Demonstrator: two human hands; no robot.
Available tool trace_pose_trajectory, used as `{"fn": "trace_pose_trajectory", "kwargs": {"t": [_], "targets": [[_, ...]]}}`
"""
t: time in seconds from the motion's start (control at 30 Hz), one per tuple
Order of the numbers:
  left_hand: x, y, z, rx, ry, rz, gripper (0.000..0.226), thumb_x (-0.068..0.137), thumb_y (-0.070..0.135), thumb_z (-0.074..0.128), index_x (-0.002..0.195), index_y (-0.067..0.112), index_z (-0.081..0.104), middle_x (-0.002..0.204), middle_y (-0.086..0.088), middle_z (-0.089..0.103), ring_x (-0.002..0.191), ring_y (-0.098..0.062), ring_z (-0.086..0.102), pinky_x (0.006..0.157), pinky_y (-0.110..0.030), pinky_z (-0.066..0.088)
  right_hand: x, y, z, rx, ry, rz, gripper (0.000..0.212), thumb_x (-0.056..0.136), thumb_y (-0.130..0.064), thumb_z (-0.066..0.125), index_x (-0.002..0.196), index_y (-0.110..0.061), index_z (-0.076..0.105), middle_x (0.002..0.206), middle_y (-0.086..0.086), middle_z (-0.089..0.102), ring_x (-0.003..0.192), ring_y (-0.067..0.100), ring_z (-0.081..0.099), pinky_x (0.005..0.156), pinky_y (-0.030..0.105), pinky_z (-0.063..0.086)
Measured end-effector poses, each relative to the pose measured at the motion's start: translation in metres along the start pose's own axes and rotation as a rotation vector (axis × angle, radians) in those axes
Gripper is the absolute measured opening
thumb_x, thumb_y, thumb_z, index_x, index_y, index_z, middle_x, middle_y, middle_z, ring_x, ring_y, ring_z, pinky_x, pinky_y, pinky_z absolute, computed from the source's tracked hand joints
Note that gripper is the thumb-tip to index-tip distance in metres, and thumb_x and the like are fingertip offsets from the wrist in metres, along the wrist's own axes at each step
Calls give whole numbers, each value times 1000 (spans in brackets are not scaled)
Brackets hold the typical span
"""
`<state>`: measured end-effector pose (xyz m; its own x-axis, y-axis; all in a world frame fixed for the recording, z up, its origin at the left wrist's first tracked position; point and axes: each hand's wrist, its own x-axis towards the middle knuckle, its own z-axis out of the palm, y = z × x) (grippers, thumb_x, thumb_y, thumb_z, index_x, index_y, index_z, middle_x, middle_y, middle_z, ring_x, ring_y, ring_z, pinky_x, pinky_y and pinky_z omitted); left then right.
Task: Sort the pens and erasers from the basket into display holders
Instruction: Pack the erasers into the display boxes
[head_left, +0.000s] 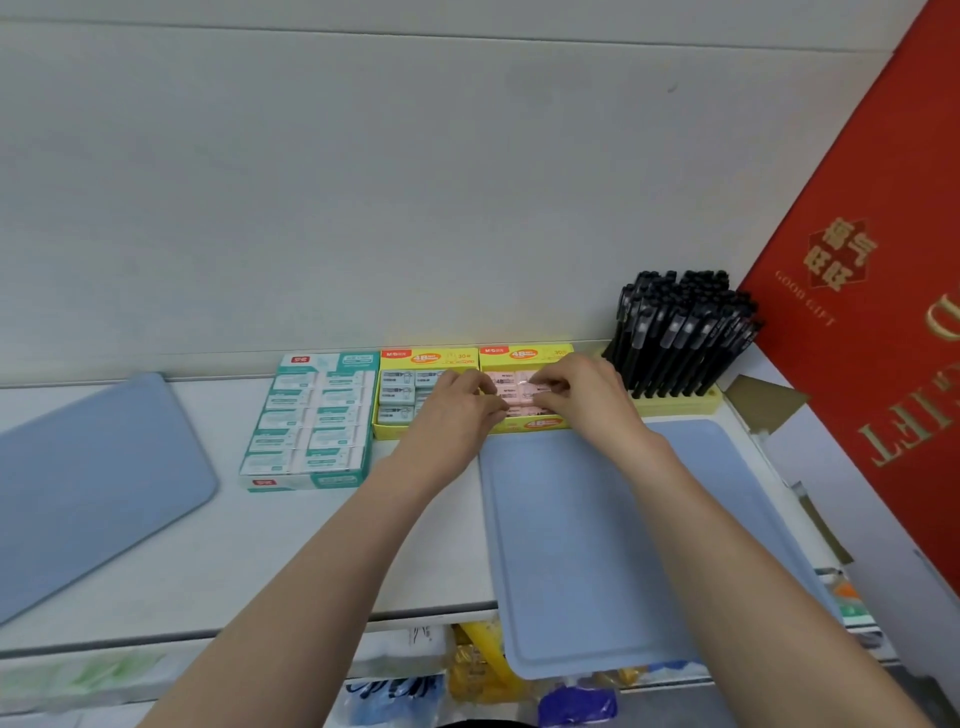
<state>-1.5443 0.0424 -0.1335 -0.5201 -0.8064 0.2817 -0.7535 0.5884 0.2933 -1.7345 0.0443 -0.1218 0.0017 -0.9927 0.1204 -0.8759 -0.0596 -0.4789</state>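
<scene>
Pinching erasers (508, 381): left hand (457, 410), right hand (587, 397)

A stationery shop: full display boxes of erasers (311, 421) line a white shelf (208, 545) beside a yellow holder (680, 402) packed with black pens (680, 332), a red gift box (872, 291) at right.

Along bench (260, 545), left to right: blue tray (88, 483), teal eraser box (311, 421), two yellow eraser boxes (431, 358), pen holder (675, 402); second blue tray (597, 545) overhanging front edge.
</scene>
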Motion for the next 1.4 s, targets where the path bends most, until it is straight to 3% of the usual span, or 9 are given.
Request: {"fn": "trace_pose_trajectory", "kwargs": {"t": [0.13,0.23,0.37,0.47,0.6,0.8,1.1,1.27,1.4], "targets": [[-1,-1,3,-3,63,-3,15,89,17,66,100,13,76,101,-8,67,96,-35,55,81,-38,44,-21,3,-14,28,53,-33,22,86,-10,68,107,-15,75,101,2,69,90,20,64,83,32,49],[-5,10,2,-38,69,-22,21,84,12,69,104,16,74,103,-6,68,97,-33,55,83,-34,39,-50,11,-34,36,110,-26,25,88,-3,63,107,-15,75,103,-1,69,90,15,63,80,23,43],[-15,46,0,-204,14,27,29,85,12,66,113,17,70,111,-5,64,105,-28,54,87,-29,36,-105,32,-71,-27,182,160,28,92,-4,59,111,-18,74,109,-1,70,89,12,60,79,20,39],[-21,75,12,-289,-93,88,30,88,15,65,117,19,67,117,-4,62,112,-24,53,94,-31,39,-144,49,-89,-123,61,363,24,94,-15,60,114,-23,71,114,2,67,96,19,62,85,34,47],[-28,108,32,-300,-224,177,33,90,21,64,123,20,63,121,-3,60,113,-24,53,95,-34,42,-181,57,-97,-113,-163,495,32,88,-36,70,119,-30,66,116,0,61,100,18,59,87,36,49],[-24,145,46,-263,-316,296,51,89,31,65,136,18,51,125,-7,56,113,-27,51,95,-30,35,-193,63,-78,-67,-21,469,36,78,-25,78,113,-24,69,105,3,65,94,20,61,75,27,44],[-15,140,55,-252,-300,208,41,91,13,59,132,17,56,118,-11,54,109,-31,50,92,-33,36,-184,62,-61,173,39,407,47,77,-22,83,121,-15,67,106,0,63,87,11,65,88,28,55],[-19,121,47,-236,-251,147,42,89,6,57,130,16,57,118,-11,55,109,-32,51,92,-36,41,-176,60,-59,222,9,343,47,82,-1,72,127,-15,63,120,3,65,100,7,61,84,5,45],[-25,102,38,-234,-209,50,36,90,16,62,125,15,60,115,-9,59,108,-29,53,90,-33,40,-165,55,-54,183,33,342,53,87,11,51,130,-18,60,127,4,62,111,13,60,94,20,46]]}}
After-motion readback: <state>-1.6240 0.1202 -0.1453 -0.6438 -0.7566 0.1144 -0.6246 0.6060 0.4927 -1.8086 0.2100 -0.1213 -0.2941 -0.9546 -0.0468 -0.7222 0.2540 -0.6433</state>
